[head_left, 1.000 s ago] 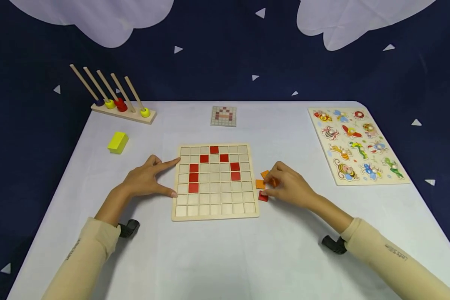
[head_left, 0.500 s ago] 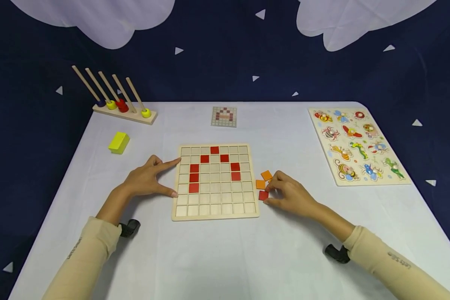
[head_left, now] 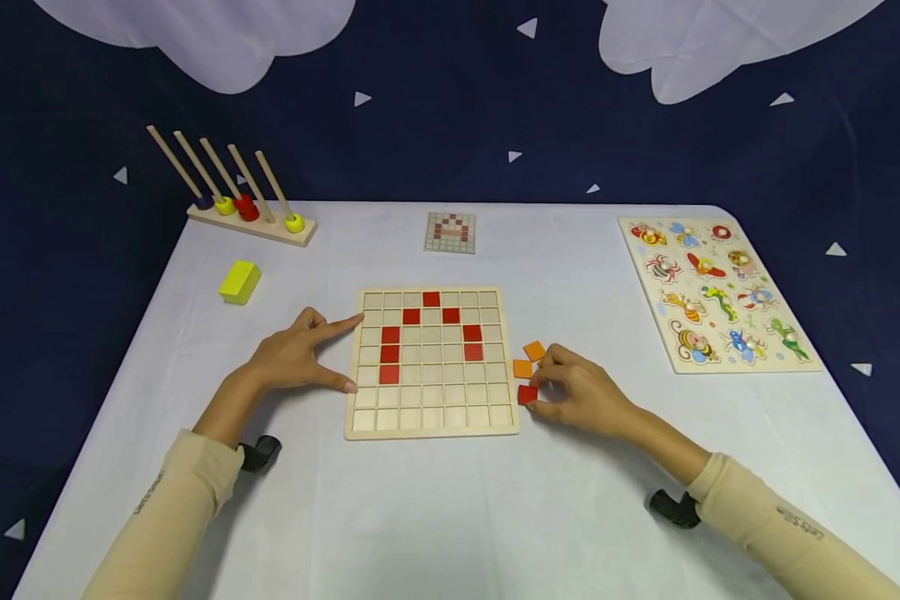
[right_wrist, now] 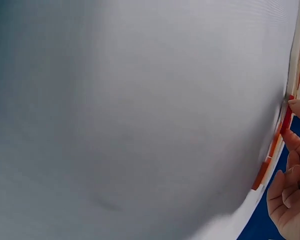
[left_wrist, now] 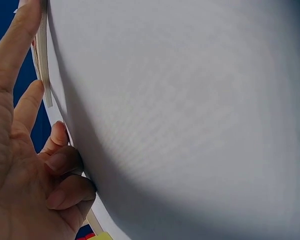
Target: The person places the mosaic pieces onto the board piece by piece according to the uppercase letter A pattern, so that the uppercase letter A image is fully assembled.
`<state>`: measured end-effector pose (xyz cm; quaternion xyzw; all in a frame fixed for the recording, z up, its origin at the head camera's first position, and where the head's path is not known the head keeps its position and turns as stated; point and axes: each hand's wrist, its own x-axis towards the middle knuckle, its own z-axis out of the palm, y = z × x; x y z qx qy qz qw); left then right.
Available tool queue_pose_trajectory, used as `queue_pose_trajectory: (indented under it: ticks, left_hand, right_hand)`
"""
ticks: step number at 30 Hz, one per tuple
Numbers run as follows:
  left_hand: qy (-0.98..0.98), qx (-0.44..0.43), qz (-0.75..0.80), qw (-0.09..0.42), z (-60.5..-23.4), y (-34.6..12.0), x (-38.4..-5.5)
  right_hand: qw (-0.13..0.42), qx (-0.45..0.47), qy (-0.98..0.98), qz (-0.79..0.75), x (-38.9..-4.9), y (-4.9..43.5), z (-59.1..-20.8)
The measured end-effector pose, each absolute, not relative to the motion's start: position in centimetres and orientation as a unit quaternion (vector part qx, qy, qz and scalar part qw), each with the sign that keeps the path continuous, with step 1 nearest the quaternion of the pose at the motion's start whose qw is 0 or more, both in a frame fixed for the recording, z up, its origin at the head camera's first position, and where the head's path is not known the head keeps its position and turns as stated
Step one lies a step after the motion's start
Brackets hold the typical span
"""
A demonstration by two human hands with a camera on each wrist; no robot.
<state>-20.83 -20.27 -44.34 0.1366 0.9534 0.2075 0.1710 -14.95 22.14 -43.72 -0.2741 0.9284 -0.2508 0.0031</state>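
A wooden grid board lies flat, with several red square tiles set in an arch-like pattern. My left hand touches its left edge with extended index finger and thumb; the other fingers are bent. Beside the board's right edge, a loose red tile is pinched between the thumb and index finger of my right hand. The right wrist view shows this red tile at the fingertips too. Just beyond it lie an orange tile and a second orange tile, near my right knuckles.
A small pattern card lies behind the board. A wooden bead stacker and a yellow block are at the left. An insect peg puzzle lies at the right. A dark curtain hangs behind the table.
My right hand has shifted slightly down from the orange tiles to the red tile; an orange piece previously at its fingers is uncovered on the table. The left hand stays at the board.
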Motion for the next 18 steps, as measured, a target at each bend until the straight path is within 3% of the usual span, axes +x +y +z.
queue_pose_trajectory:
  ticks: [8, 18]
  left_hand:
    - [0.952, 0.140, 0.212, 0.173, -44.2, -20.1, -20.8]
    - [0.952, 0.147, 0.206, 0.171, -43.9, -20.3, -20.8]
  right_hand:
    - [0.019, -0.286, 0.926, -0.244, -15.4, 21.9, -42.5]
    - [-0.002, -0.309, 0.909, -0.280, -16.2, 20.7, -42.9]
